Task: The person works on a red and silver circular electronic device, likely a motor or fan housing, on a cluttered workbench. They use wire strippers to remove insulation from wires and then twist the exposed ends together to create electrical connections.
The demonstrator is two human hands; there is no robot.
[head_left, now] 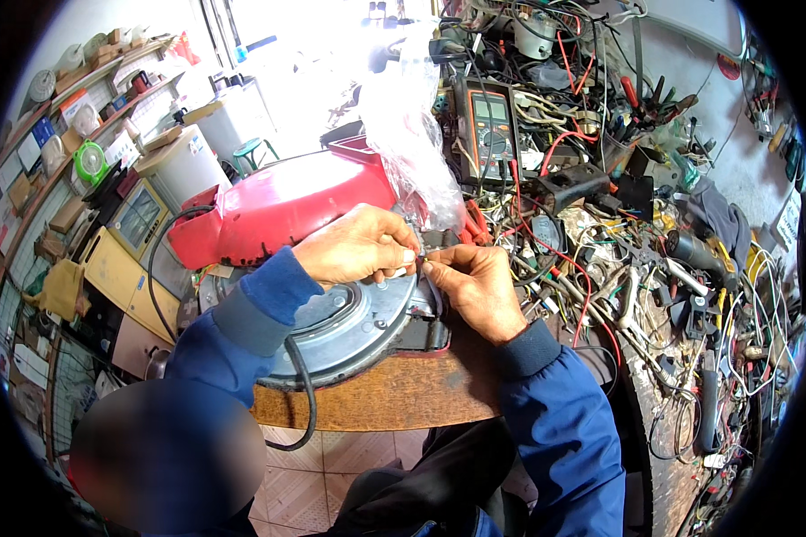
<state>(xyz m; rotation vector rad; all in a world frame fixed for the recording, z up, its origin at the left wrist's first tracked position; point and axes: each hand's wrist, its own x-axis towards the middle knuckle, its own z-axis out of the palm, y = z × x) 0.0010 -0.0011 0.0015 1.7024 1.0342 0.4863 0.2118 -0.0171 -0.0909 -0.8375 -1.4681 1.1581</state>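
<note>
Both my hands meet at the right edge of a round grey metal base lying on the wooden bench. My left hand has its fingers bent over the rim, fingertips pressed on a small part I cannot make out. My right hand pinches at the same spot, thumb and index together, just beside a dark fitting. A black cable loops over the bench's front. A red plastic housing sits behind my hands, with a crumpled clear plastic bag beside it.
A multimeter with red leads stands at the back. Tangled wires, pliers and other tools cover the right side. At left are shelves of small items, white appliances and a green fan. A blurred round shape fills the lower left.
</note>
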